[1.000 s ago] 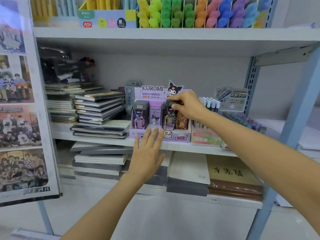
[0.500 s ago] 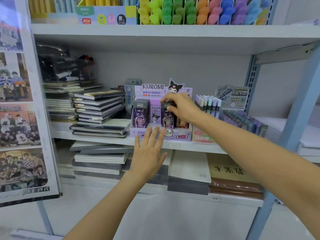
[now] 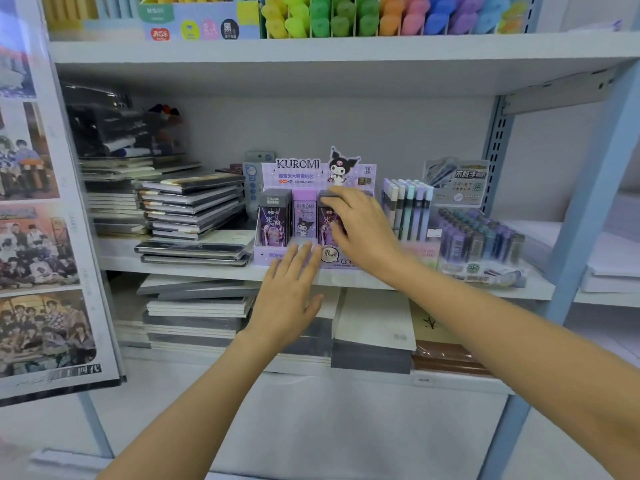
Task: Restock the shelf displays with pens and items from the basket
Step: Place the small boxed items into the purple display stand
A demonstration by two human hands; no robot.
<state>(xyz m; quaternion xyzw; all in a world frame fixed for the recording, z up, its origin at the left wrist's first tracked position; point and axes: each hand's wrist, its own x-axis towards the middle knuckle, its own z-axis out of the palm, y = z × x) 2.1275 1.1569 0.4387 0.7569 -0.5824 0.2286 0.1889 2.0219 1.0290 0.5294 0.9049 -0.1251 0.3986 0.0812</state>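
Observation:
A purple Kuromi display box [image 3: 318, 169] stands on the middle shelf [image 3: 194, 268]. It holds a dark pack [image 3: 273, 220] on the left, a lilac pack [image 3: 304, 216] in the middle and another dark pack [image 3: 325, 221] to the right. My right hand [image 3: 363, 230] grips that right-hand dark pack, fingers curled over its top and thumb on its front. It hides the box's right end. My left hand [image 3: 289, 299] is flat, its straight fingertips touching the box's front lip. No basket is in view.
Pastel pens [image 3: 408, 206] and a tray of lead tubes [image 3: 481, 237] sit right of the box, notebook stacks [image 3: 190, 206] left of it. Coloured highlighters [image 3: 381, 15] fill the top shelf. A poster board [image 3: 34, 237] flanks the left, a blue upright [image 3: 588, 202] the right.
My right hand has slid left and lower over the dark pack, pressing it down into the box. The left hand has stayed at the box front.

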